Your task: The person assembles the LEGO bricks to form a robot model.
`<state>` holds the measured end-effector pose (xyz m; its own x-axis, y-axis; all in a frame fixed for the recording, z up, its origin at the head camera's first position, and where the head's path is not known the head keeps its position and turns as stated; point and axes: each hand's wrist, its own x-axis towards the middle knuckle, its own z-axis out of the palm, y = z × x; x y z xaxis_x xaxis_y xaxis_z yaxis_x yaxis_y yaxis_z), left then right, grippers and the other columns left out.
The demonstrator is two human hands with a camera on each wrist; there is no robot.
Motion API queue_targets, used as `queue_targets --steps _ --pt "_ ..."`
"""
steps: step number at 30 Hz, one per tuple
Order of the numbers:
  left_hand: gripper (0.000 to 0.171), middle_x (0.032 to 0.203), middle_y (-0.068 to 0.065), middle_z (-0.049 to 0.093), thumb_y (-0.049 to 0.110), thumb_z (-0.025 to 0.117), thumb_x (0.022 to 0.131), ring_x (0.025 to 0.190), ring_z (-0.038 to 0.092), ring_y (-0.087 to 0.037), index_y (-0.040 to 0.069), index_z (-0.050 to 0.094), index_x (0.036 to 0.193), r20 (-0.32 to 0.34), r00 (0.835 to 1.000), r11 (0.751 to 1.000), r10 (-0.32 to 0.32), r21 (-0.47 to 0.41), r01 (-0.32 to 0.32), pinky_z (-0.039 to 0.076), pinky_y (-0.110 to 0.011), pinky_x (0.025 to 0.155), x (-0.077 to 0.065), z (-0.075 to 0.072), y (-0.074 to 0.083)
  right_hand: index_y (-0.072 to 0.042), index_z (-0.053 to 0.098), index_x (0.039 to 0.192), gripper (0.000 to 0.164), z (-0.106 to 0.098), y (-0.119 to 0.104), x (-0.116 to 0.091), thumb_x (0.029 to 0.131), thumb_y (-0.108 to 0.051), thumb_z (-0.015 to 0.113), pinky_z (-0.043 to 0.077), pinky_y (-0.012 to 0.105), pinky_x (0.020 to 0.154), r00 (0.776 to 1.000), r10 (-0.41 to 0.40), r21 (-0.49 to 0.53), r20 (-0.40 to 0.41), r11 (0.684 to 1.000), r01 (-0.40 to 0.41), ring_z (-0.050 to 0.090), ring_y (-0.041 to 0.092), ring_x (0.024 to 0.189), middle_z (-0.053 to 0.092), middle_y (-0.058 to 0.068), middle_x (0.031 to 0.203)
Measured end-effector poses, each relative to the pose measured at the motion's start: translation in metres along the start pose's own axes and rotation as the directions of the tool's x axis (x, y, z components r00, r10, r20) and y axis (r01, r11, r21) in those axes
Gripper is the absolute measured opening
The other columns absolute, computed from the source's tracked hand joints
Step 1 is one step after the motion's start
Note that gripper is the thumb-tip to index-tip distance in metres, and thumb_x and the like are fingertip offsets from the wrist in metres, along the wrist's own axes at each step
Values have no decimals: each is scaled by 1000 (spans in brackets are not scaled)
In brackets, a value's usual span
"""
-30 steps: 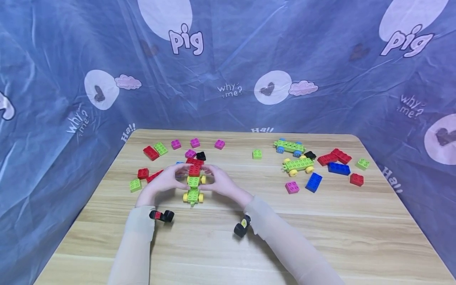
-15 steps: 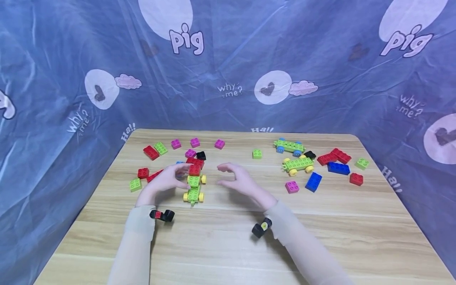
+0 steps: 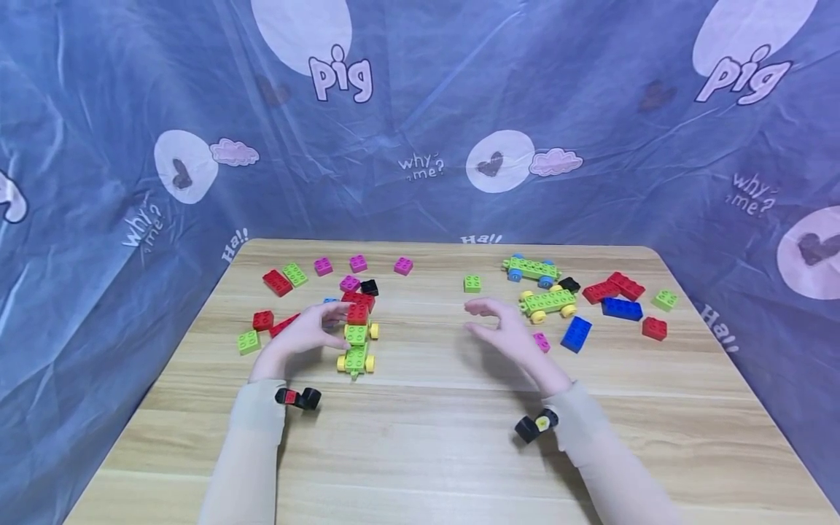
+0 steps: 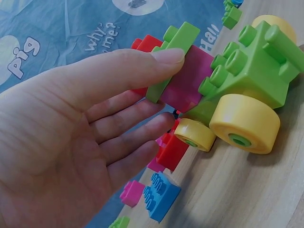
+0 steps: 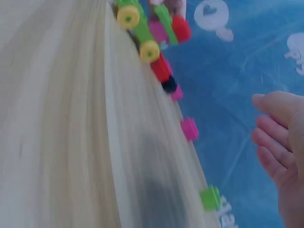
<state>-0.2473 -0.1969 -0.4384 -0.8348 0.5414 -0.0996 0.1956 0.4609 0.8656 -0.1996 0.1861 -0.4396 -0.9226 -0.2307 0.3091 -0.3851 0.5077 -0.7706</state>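
My left hand (image 3: 303, 334) holds the block stack on a green wheeled base (image 3: 356, 358) with yellow wheels. In the left wrist view the thumb (image 4: 168, 57) lies on a green brick (image 4: 190, 35), with the fingers on the far side. A pink brick (image 4: 192, 78) joins that green brick to the base, and a red brick (image 4: 147, 43) sits on top. My right hand (image 3: 507, 334) hovers over the table, fingers loosely bent, holding nothing. It partly covers a pink brick (image 3: 541, 342). The yellow-wheeled green car (image 3: 550, 300) stands just beyond it.
A blue-wheeled green car (image 3: 531, 269) stands at the back right, with blue bricks (image 3: 622, 308) and red bricks (image 3: 654, 328) nearby. Several pink bricks (image 3: 403, 265) line the back. Red bricks (image 3: 278, 282) and green bricks (image 3: 249, 342) lie at the left. A patterned blue cloth (image 3: 420, 109) hangs behind.
My right hand has left the block stack and moved right across the table, toward the cars and bricks there. My left hand has stayed at the stack.
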Motion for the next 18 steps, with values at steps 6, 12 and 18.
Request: queue_targets --steps 6,12,18 --pt "83 136 -28 50 9 81 75 127 47 -43 -8 35 143 -6 1000 1000 -2 1 2 39 -50 107 0 1 0 2 63 115 35 -31 21 -8 84 -9 72 50 54 86 999 11 -75 -52 997 -15 62 36 103 67 20 112" --pt "83 135 -28 50 10 81 75 128 46 -43 -8 35 143 -3 1000 1000 -7 11 7 39 -51 107 -1 2 1 3 61 118 35 -64 41 -14 86 -9 70 49 54 88 997 65 -142 -50 987 -72 62 37 102 66 22 112" --pt "83 135 -28 51 9 80 75 127 47 -42 -7 35 143 -8 1000 1000 -8 16 8 39 -51 107 0 1 1 5 62 115 34 -91 60 -15 82 -2 71 49 56 82 997 35 -222 -76 974 -51 62 40 98 67 24 109"
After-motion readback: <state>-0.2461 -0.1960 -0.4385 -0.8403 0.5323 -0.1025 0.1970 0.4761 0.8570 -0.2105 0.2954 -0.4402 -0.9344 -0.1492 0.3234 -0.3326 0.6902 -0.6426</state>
